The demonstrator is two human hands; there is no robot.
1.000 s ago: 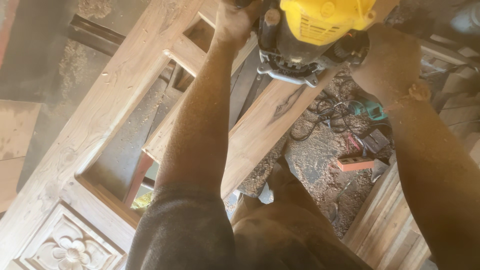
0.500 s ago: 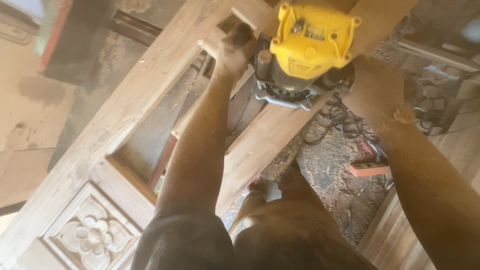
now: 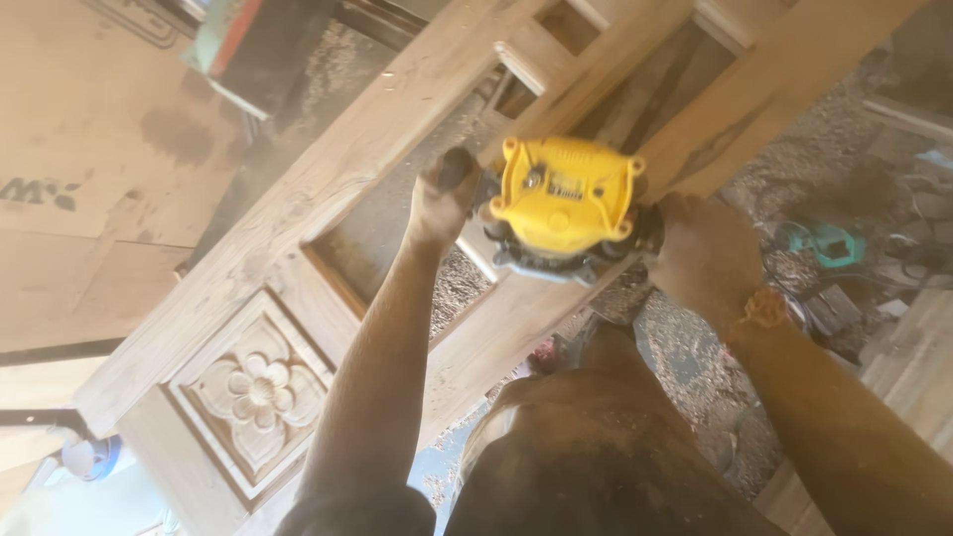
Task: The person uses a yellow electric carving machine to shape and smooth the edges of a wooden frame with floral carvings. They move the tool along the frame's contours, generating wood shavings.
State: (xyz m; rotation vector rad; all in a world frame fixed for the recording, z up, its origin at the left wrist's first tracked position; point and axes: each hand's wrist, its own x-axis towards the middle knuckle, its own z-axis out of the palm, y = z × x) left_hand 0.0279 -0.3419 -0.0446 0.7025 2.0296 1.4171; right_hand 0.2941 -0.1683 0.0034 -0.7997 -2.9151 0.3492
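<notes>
Yellow-topped router standing upright on the stile of a wooden door frame, held between both hands. Left hand wraps its fingers tightly around the dark side knob on the tool's left; right hand closes over the opposite knob, so the yellow housing lies between the two sets of fingers, touching neither. Carved flower panel sits in the frame below the left forearm, and the sawdust-strewn floor shows beneath.

router base hidden behind yellow housing, door frame cropped at top edge
</notes>
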